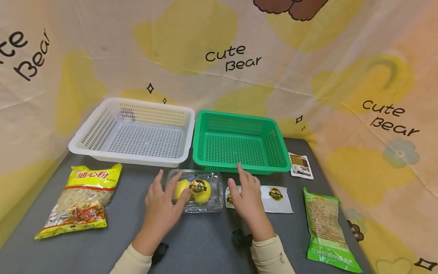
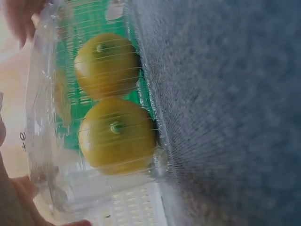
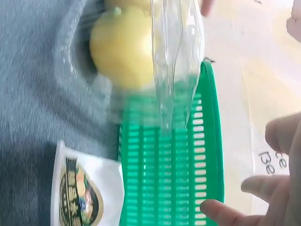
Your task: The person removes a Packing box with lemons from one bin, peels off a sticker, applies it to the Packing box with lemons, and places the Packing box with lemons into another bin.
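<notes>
A clear plastic clamshell box [image 1: 215,208] lies in the middle of the table, holding two round yellow fruits [image 2: 117,136]. A black-and-gold label [image 1: 198,187] is on its lid. My left hand [image 1: 163,203] is at the box's left end, fingers spread, its thumb and index finger overlapping the box in the head view. To the right of the box, my right hand [image 1: 248,198] hovers with loosely extended fingers over a white sticker sheet [image 1: 268,207] and covers part of it. A matching round label [image 3: 81,197] shows on that sheet. Neither hand grips anything.
Behind the box stand a white basket [image 1: 137,158] and a green basket [image 1: 243,167], side by side. A yellow pasta bag [image 1: 80,201] lies at left, a green-ended packet [image 1: 326,228] at right. A small white sachet [image 1: 301,166] sits beside the green basket. Printed cloth [image 1: 191,23] walls the table.
</notes>
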Motion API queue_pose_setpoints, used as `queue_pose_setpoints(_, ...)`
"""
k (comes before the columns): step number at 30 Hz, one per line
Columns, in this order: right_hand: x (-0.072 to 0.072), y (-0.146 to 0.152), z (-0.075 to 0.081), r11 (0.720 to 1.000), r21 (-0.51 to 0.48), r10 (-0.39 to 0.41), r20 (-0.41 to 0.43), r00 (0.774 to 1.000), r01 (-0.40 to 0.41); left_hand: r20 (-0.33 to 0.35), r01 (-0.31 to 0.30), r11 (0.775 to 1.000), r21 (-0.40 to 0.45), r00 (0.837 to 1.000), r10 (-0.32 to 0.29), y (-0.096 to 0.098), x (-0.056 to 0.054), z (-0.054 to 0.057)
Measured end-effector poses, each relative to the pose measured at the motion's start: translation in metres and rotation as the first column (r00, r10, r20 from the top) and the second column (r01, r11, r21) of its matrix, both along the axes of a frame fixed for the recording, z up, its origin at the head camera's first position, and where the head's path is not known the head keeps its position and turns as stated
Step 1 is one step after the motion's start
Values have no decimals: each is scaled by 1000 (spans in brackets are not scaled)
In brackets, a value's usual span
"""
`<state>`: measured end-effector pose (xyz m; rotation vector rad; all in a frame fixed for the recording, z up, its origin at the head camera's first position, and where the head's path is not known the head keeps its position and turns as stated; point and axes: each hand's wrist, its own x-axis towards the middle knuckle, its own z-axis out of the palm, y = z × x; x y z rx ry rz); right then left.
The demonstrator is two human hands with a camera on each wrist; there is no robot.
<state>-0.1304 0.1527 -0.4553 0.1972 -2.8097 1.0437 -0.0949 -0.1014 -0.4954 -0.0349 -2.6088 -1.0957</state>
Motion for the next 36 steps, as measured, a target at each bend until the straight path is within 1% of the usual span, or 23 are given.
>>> queue_pose_setpoints(4, -7, 15, 3, 998, -8, -68, 0, 998, 68, 84, 2, 1000, 30, 996, -5, -5, 2, -3)
queue_pose_setpoints(7, -15, 30, 8, 992, 16, -125, -14, 992, 125, 123, 14, 999, 39, 992, -19, -6, 1, -4)
queue_pose_setpoints(10, -25, 48, 15, 983, 55, -173, -15, 985, 174, 144, 19, 999, 46, 989, -26, -7, 1, -3)
queue_pose_setpoints(15, -44, 76, 23, 965, 122, -231, -11, 973, 231, 165, 26, 999, 43, 986, -32, -8, 1, -4)
queue_pose_setpoints(19, -64, 93, 29, 955, 160, -252, -2, 968, 249, 179, 32, 999, 40, 983, -39, -8, 2, -4)
queue_pose_setpoints(22, -81, 102, 34, 950, 193, -251, 0, 968, 246, 187, 33, 998, 47, 981, -41, -8, 2, -3)
queue_pose_setpoints(25, -98, 109, 32, 941, 237, -249, 6, 968, 241, 193, 33, 998, 51, 980, -43, -9, 1, -4)
queue_pose_setpoints(28, -113, 114, 27, 932, 278, -250, 28, 968, 232, 199, 32, 998, 54, 979, -42, -10, 0, -7)
queue_pose_setpoints(31, -123, 118, 20, 921, 317, -263, 69, 962, 228, 202, 33, 997, 72, 978, -47, -10, -2, -10)
queue_pose_setpoints(36, -132, 120, 16, 904, 365, -288, 134, 948, 223, 208, 43, 991, 127, 976, -69, -11, -3, -12)
